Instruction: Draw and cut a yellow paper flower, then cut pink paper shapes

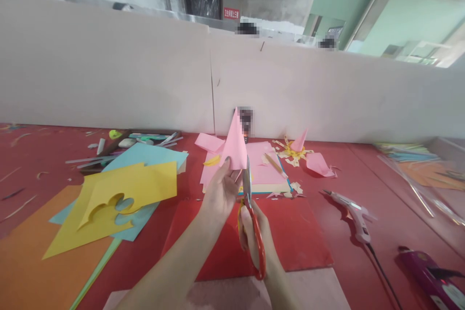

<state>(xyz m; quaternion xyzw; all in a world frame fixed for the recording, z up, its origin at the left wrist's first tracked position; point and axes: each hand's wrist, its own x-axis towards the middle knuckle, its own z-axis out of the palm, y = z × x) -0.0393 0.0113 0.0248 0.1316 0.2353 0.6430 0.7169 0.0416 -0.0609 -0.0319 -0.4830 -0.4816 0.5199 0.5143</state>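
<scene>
My left hand (pixel 225 186) grips the lower edge of a pink paper cone (pixel 235 147), whose tip points up. In my right hand (pixel 256 232) is a pair of scissors (pixel 257 240) with red handles, blades pointing up against the cone's lower right edge. How far the blades are apart is hard to make out. Behind the hands, pink paper sheets (pixel 259 174) lie on a book or pad, with a pencil-like stick (pixel 276 165) on top. A smaller pink cone (pixel 299 141) stands on a yellow flower-like piece (pixel 295 152) to the right.
Cut yellow paper (pixel 152 179), blue paper (pixel 160 153) and orange paper (pixel 25 261) lie left. A tray (pixel 125 136) of tools stands behind them. On the right are a pale glue gun (pixel 352 210) with a cord and a purple tool (pixel 428 271). A white partition (pixel 145 72) borders the table.
</scene>
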